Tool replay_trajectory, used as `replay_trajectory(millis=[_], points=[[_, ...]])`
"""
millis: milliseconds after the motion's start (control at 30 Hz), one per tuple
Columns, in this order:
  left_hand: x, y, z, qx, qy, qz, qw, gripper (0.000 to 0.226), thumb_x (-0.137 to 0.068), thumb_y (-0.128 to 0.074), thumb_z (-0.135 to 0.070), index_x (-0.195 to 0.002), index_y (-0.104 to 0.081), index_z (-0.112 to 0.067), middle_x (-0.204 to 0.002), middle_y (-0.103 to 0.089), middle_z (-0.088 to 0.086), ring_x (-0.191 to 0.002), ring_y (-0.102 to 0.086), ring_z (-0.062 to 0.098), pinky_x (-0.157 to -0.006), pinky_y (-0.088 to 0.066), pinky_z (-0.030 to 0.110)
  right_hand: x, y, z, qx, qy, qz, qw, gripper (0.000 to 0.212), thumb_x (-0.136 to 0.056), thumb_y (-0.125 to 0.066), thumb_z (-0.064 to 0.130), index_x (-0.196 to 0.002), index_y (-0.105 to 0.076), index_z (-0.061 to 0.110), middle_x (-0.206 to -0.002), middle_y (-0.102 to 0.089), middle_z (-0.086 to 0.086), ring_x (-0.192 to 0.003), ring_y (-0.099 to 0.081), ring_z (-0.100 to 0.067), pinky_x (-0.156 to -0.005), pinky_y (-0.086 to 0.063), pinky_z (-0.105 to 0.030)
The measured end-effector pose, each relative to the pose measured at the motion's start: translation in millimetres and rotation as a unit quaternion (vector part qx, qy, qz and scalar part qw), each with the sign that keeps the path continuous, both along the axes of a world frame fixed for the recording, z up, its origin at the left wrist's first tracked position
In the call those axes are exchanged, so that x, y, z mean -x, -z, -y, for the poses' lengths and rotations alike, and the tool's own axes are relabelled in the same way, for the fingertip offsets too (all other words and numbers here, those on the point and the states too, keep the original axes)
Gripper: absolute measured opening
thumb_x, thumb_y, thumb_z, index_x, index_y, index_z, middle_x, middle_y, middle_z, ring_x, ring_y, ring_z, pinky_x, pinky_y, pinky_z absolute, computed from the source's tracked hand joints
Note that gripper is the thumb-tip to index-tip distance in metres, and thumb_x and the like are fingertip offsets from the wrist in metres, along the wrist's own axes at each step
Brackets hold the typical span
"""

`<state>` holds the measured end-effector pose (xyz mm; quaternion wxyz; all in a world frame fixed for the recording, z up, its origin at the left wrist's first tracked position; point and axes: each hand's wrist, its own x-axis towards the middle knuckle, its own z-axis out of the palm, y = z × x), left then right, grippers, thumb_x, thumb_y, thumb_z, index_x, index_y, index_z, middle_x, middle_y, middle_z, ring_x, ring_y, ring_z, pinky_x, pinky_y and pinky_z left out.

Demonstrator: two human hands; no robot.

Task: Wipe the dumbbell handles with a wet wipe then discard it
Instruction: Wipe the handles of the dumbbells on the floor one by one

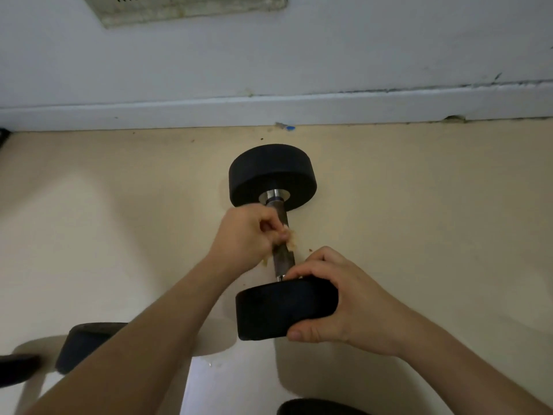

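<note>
A black dumbbell (pixel 272 172) lies on the beige floor, its handle (pixel 282 256) running away from me toward the wall. My left hand (pixel 242 235) is curled round the middle of the handle and pinches a crumpled, stained wet wipe (pixel 288 236) against it. My right hand (pixel 344 301) grips the near weight head (pixel 278 310), fingers over its top edge and thumb under its front. The far weight head rests close to the skirting board.
A second dumbbell's black head (pixel 80 342) lies at the lower left, partly hidden by my left forearm, with another dark head (pixel 15 369) at the left edge. Another black object (pixel 314 408) shows at the bottom edge. The white wall and skirting board (pixel 269 112) run behind.
</note>
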<state>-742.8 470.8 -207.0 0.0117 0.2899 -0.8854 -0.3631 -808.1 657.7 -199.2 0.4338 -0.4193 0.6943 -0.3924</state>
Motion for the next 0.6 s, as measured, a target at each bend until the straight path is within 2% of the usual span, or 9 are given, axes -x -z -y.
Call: replay_trajectory(millis=[100,200,267,300,400,467,533,567,600], points=[[12,8,6,-0.031,-0.109,-0.094,0.989,0.025,-0.078,-0.074,-0.011,-0.068,-0.062,-0.03,-0.072,-0.064,-0.009,-0.065,-0.062,0.007,-0.063,-0.055,0.025,2,2,-4,-0.003,0.009,0.011,1.0,0.056,-0.06,-0.084,0.046,-0.108,-0.057,0.045,-0.104,-0.044,0.025,-0.1,-0.048,0.006,-0.083,-0.049,-0.016],[-12,14,-6,-0.126,-0.107,-0.057,0.985,0.018,-0.081,-0.071,-0.006,-0.072,-0.068,-0.022,-0.075,-0.068,-0.002,-0.066,-0.066,0.01,-0.06,-0.054,0.02,9,0,-12,-0.005,0.025,0.041,0.999,0.053,-0.059,-0.087,0.04,-0.105,-0.06,0.043,-0.102,-0.047,0.023,-0.098,-0.05,0.005,-0.08,-0.046,-0.011],[-27,11,-16,-0.219,-0.079,-0.025,0.972,0.02,-0.078,-0.071,0.002,-0.069,-0.069,-0.016,-0.07,-0.07,0.001,-0.065,-0.068,0.015,-0.061,-0.055,0.02,17,0,-17,-0.011,0.023,0.055,0.998,0.053,-0.056,-0.085,0.041,-0.103,-0.06,0.043,-0.104,-0.049,0.019,-0.099,-0.051,0.003,-0.081,-0.046,-0.014],[-28,10,-19,-0.237,-0.06,-0.017,0.97,0.021,-0.076,-0.072,0.005,-0.067,-0.069,-0.015,-0.067,-0.07,0.001,-0.065,-0.068,0.016,-0.062,-0.055,0.021,21,0,-20,-0.018,0.019,0.063,0.998,0.053,-0.055,-0.082,0.043,-0.103,-0.06,0.043,-0.105,-0.05,0.017,-0.1,-0.052,0.001,-0.083,-0.048,-0.018],[-10,12,-18,-0.191,-0.037,-0.033,0.98,0.022,-0.074,-0.071,0.008,-0.069,-0.069,-0.013,-0.072,-0.07,0.001,-0.068,-0.069,0.013,-0.066,-0.056,0.021,36,2,-29,-0.046,0.0,0.064,0.997,0.052,-0.055,-0.074,0.041,-0.104,-0.058,0.04,-0.108,-0.054,0.011,-0.106,-0.052,-0.006,-0.096,-0.047,-0.033],[9,17,-19,-0.169,-0.079,-0.087,0.979,0.021,-0.077,-0.071,0.004,-0.071,-0.068,-0.016,-0.078,-0.068,-0.001,-0.07,-0.067,0.007,-0.064,-0.054,0.018,47,1,-38,-0.078,-0.006,0.06,0.995,0.05,-0.057,-0.071,0.037,-0.105,-0.058,0.037,-0.109,-0.056,0.013,-0.111,-0.051,-0.006,-0.102,-0.04,-0.039],[27,21,-22,-0.157,-0.126,-0.14,0.969,0.02,-0.08,-0.07,-0.002,-0.074,-0.068,-0.021,-0.081,-0.068,-0.004,-0.073,-0.065,0.005,-0.063,-0.054,0.017,58,-3,-49,-0.109,0.017,0.059,0.992,0.043,-0.063,-0.07,0.033,-0.105,-0.061,0.038,-0.111,-0.056,0.017,-0.113,-0.049,-0.001,-0.101,-0.041,-0.039],[32,24,-27,-0.157,-0.136,-0.157,0.966,0.02,-0.08,-0.07,-0.004,-0.074,-0.069,-0.023,-0.082,-0.068,-0.005,-0.075,-0.065,0.005,-0.065,-0.054,0.017,61,-8,-54,-0.12,0.045,0.057,0.99,0.037,-0.068,-0.071,0.037,-0.104,-0.062,0.04,-0.112,-0.055,0.02,-0.112,-0.048,0.002,-0.098,-0.044,-0.036],[36,25,-33,-0.156,-0.134,-0.164,0.965,0.022,-0.08,-0.071,-0.004,-0.074,-0.069,-0.025,-0.083,-0.068,-0.006,-0.077,-0.066,0.005,-0.067,-0.054,0.016,62,-14,-57,-0.127,0.084,0.046,0.987,0.032,-0.073,-0.071,0.049,-0.104,-0.062,0.044,-0.113,-0.054,0.021,-0.112,-0.048,0.003,-0.093,-0.045,-0.029]])
